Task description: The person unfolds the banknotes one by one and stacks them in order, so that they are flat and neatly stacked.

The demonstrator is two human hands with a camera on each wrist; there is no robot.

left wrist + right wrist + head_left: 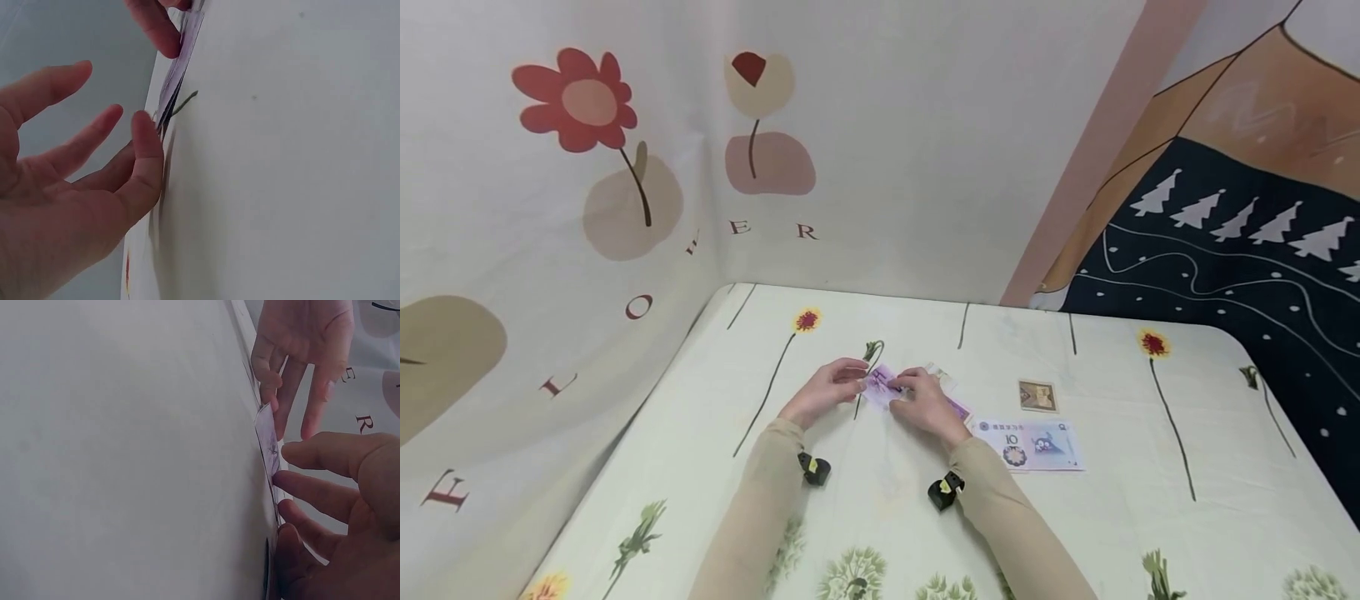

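A purple play banknote (880, 386), seemingly folded, is held between the two hands just above the table. My left hand (830, 390) has its fingertips at the note's left end; in the left wrist view one fingertip (145, 122) meets the edge while other fingers stand spread. From the other side, my right hand (922, 402) holds the note, its fingertips lying along the upper face in the right wrist view. Its thumb is partly hidden there. The note (267, 434) appears edge-on, so its underside stays out of sight.
To the right lies a flat play banknote (1028, 445) marked 10. Behind it sits a small brown picture card (1037, 396). More notes (959, 409) lie partly under the right hand. A flower-print cloth (1075, 533) covers the table, with fabric walls (910, 167) behind and left.
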